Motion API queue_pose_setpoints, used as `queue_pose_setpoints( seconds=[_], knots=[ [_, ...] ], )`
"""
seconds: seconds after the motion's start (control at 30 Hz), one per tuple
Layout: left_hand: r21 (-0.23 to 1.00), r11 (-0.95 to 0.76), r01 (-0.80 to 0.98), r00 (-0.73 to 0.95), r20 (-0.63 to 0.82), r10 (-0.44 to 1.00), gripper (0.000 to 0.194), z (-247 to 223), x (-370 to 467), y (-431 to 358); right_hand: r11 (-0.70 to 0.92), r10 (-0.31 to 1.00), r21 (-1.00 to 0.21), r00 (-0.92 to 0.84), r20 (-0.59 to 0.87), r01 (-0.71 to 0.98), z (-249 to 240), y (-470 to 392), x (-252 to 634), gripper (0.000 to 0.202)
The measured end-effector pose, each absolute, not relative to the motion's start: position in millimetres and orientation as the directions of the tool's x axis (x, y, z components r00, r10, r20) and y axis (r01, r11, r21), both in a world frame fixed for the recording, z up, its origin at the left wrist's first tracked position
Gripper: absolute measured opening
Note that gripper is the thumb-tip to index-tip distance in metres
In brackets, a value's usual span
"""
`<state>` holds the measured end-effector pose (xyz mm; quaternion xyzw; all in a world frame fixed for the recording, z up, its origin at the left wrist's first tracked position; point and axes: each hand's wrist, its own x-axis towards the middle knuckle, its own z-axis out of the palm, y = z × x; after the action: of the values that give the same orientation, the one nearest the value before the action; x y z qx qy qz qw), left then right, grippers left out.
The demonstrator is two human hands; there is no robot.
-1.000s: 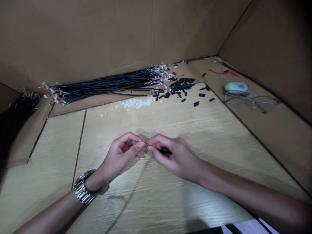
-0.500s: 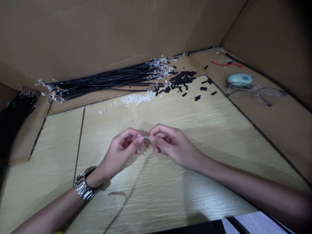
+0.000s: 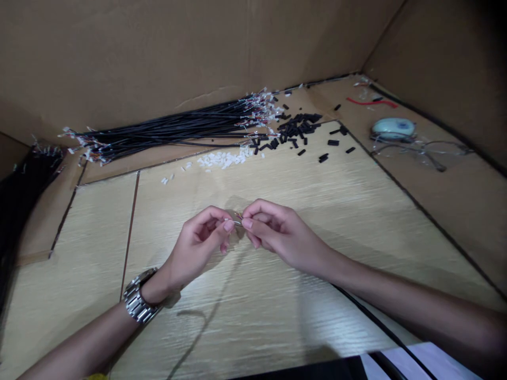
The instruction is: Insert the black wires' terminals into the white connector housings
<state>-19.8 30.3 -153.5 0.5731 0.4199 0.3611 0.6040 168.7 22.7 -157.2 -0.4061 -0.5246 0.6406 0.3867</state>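
Observation:
In the middle of the head view my two hands meet above the table, fingertips a small gap apart. My left hand (image 3: 200, 240), below a metal wristwatch (image 3: 140, 296), is closed in a pinch on a thin pale wire (image 3: 237, 222). Thumb and forefinger of my right hand (image 3: 285, 237) pinch the end that this wire comes from, and a few short coloured wires (image 3: 238, 215) stick up there. A black cable (image 3: 368, 314) shows beneath my right forearm; its link to the pinched end is hidden by the hand. Both fingertip grips are partly covered.
Behind the hands lie a bundle of black cables (image 3: 170, 129), white bits (image 3: 225, 158) and short black tubes (image 3: 297, 126). Farther right are a pale blue mouse-shaped object (image 3: 393, 128), glasses (image 3: 428, 150) and a red strip (image 3: 372, 102). Cardboard walls (image 3: 178, 47) enclose the table.
A black cable now shows below my right forearm, where none was visible before. Both hands keep almost the same pinch; the view has shifted slightly.

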Motion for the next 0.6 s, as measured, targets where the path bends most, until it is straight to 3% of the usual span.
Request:
queue_pose_setpoints(
  seconds=[0.47,0.6],
  knots=[
    [0.994,0.051,0.098,0.325,-0.080,0.942,0.013,-152.4,-19.4,30.6,0.059,0.927,-0.974,-0.374,-0.028,0.218,-153.0,16.7,169.6,0.010],
    [0.993,0.056,0.105,0.337,-0.089,0.937,0.014,-154.3,-20.3,30.4,0.066,0.940,-0.973,-0.340,-0.014,0.223,-153.0,15.8,168.3,0.009]
  ],
)
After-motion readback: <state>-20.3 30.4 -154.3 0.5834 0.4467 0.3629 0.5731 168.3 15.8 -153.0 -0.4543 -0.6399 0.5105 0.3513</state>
